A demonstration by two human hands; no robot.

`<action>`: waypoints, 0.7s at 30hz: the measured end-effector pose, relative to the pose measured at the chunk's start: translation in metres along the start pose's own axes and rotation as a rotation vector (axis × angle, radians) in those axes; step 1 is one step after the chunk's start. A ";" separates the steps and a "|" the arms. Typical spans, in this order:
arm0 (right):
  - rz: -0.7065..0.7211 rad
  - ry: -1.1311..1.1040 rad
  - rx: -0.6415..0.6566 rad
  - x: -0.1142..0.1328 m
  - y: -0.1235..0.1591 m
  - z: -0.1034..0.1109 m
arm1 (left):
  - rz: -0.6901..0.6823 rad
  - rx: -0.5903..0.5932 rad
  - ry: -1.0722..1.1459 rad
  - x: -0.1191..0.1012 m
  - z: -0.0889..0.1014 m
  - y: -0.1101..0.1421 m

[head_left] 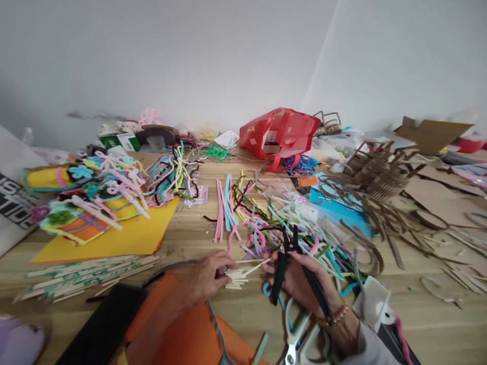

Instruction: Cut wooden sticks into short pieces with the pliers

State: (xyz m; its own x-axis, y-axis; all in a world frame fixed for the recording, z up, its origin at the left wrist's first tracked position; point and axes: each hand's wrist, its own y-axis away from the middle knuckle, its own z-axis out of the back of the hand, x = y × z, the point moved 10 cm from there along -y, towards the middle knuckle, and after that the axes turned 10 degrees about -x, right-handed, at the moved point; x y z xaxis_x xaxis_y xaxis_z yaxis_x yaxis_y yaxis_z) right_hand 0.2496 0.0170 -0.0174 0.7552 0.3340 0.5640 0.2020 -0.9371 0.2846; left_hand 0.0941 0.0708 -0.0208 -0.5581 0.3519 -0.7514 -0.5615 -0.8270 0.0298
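My left hand (213,276) is curled over the tabletop, its fingertips closed at the near end of a small pile of short pale wooden sticks (236,280). My right hand (304,281) grips a pair of cutting pliers (280,274) with dark handles, their dark jaws pointing away from me and parted. The fingers of that hand also touch a longer thin wooden stick (258,266), which slants down towards the pile. White-handled scissors (292,350) lie below the right hand. An orange sheet (190,334) is under my left forearm.
Paper-wrapped sticks (91,276) and a black phone (102,324) lie at the left. Pipe cleaners (228,203) cover the table's middle. Behind them stands a red bag (279,133). Brown woven baskets (380,172) and cardboard (437,195) are at the right.
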 end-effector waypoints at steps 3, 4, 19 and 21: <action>-0.020 -0.030 0.020 0.002 0.001 -0.002 | -0.029 0.007 -0.032 0.002 -0.003 0.003; -0.031 -0.040 0.028 0.001 0.002 -0.002 | -0.050 0.006 -0.048 0.001 -0.004 0.004; -0.256 -0.088 0.031 -0.038 0.013 -0.011 | -0.111 -0.064 -0.110 -0.004 -0.004 0.007; -0.229 -0.055 -0.008 -0.032 0.011 -0.004 | -0.114 -0.066 -0.134 -0.006 -0.005 0.008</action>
State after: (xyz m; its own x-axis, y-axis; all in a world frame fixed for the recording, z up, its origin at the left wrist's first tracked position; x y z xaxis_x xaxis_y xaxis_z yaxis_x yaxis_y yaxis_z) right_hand 0.2250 -0.0039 -0.0291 0.7232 0.5318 0.4406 0.3674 -0.8365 0.4066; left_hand 0.0958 0.0603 -0.0194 -0.5717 0.4968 -0.6529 -0.5870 -0.8037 -0.0975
